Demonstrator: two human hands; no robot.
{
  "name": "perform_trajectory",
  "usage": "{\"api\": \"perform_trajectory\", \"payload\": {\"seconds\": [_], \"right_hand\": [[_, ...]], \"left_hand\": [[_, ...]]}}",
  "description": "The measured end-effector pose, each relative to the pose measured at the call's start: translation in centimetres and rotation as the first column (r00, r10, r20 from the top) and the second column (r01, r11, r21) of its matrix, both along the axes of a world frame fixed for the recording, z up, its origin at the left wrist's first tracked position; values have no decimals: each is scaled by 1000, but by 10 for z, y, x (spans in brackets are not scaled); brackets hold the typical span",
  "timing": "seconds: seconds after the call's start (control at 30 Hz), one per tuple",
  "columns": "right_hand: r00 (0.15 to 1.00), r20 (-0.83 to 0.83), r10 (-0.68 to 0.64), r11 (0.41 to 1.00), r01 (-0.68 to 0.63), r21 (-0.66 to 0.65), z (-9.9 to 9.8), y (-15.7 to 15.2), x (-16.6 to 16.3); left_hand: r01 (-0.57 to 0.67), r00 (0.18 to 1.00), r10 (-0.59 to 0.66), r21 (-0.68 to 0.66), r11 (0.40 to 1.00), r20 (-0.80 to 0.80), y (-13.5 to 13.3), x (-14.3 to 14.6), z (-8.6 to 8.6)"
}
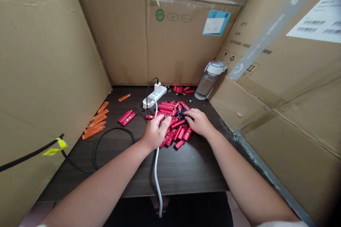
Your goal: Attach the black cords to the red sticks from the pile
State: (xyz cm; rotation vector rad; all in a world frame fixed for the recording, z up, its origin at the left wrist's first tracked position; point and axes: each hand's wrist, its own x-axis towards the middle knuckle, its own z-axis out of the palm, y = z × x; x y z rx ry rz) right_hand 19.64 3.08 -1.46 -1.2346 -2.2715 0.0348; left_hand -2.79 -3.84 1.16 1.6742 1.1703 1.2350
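A heap of red lighters [178, 132] with black ends and gold print lies in the middle of the dark table. My left hand [156, 133] is at the heap's left side, thumb and fingers pinched around a small thing with a metallic glint that I cannot make out. On the right side, my right hand [199, 122] curls its fingers into the heap. Its fingertips meet beside some small dark blue and black parts [180, 113]; what they grip is hidden. A few red lighters [127, 117] lie side by side left of the heap.
A white power strip [154, 97] with plugs stands behind the heap, its white cord [156, 170] running to the front edge. Orange strips [96, 124] and a black cable [114, 129] lie left. A water bottle [209, 81] stands back right. Cardboard walls [119, 42] enclose three sides.
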Motion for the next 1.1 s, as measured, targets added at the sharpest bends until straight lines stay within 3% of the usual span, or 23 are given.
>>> {"api": "perform_trajectory", "payload": {"seconds": [0.27, 0.63, 0.87, 1.1], "right_hand": [[1000, -5, 12, 1000, -12, 21, 2, -1, 1], [992, 124, 7, 997, 2, -79, 6, -2, -9], [998, 65, 22, 995, -15, -104, 5, -1, -12], [999, -45, 18, 1000, -18, 1, 5, 0, -9]], "left_hand": [[1, 999, 0, 23, 1000, -38, -1, -1, 1], [4, 999, -3, 15, 1000, -47, 0, -2, 2], [7, 998, -6, 31, 999, -55, -1, -1, -1], [3, 999, -1, 31, 1000, -52, 0, -1, -1]]}}
